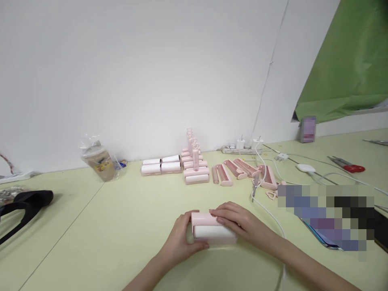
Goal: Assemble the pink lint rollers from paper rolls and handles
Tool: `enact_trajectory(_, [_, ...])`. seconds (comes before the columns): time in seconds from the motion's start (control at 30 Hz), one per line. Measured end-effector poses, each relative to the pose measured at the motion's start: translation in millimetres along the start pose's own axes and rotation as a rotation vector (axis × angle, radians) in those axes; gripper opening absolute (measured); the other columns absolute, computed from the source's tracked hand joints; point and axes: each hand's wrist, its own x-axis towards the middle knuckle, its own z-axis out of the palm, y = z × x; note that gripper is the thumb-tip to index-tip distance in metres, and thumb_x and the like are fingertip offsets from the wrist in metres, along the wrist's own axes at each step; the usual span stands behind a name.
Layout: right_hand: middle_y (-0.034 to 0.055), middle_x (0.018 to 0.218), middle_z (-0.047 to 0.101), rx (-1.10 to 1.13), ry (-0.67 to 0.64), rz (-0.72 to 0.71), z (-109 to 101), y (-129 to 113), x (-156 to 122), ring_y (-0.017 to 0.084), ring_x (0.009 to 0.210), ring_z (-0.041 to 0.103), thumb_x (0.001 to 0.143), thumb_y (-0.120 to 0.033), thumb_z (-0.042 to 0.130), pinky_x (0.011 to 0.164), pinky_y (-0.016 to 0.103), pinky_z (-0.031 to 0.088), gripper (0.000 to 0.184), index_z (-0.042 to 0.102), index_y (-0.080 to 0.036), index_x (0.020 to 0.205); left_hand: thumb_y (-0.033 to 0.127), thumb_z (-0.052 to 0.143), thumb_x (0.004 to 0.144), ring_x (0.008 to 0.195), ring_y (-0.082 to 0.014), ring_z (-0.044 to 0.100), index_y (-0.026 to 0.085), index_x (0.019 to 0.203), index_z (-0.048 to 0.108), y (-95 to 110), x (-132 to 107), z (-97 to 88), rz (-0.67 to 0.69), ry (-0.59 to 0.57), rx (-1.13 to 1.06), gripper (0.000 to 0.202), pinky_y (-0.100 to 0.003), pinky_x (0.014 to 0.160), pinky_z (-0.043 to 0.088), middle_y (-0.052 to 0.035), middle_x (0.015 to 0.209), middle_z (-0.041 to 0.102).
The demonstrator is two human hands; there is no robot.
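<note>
Low over the front of the table, my two hands hold a pink lint roller [212, 232] with a white paper roll showing along its front side. My left hand [181, 238] grips its left end, the thumb along the lower edge and the fingers behind. From the right, my right hand [236, 218] lies over the top, fingers closed on the pink cover. Behind them stands a row of similar pink lint rollers [196, 176] with upright clear handles. White paper rolls [171, 167] lie left of that row, and several hollow pink cases [224, 176] lie right of it.
A pink heart-shaped loop [271, 195] and white cables [274, 220] lie at right. Farther right are a phone [321, 234], partly blurred, and red-handled pliers [354, 168]. A power strip [242, 150] runs along the wall. A bagged cup [101, 163] and black strap [27, 206] are at left.
</note>
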Motion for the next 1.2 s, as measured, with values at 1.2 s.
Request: enact_trajectory(1.2, [0.0051,0.097,0.058,-0.561,-0.079,0.682,-87.1,139.5,67.9,0.015,0.085,0.056,0.087,-0.034,0.047,0.077,0.035,0.046,0.025,0.056,-0.013,0.096,0.029,0.062,0.069,0.115,-0.0245,0.038,0.022,0.126,0.032,-9.5,-1.8,1.4,0.006,-0.026,0.036,0.065,-0.038,0.097,0.032,-0.008,0.123,0.044])
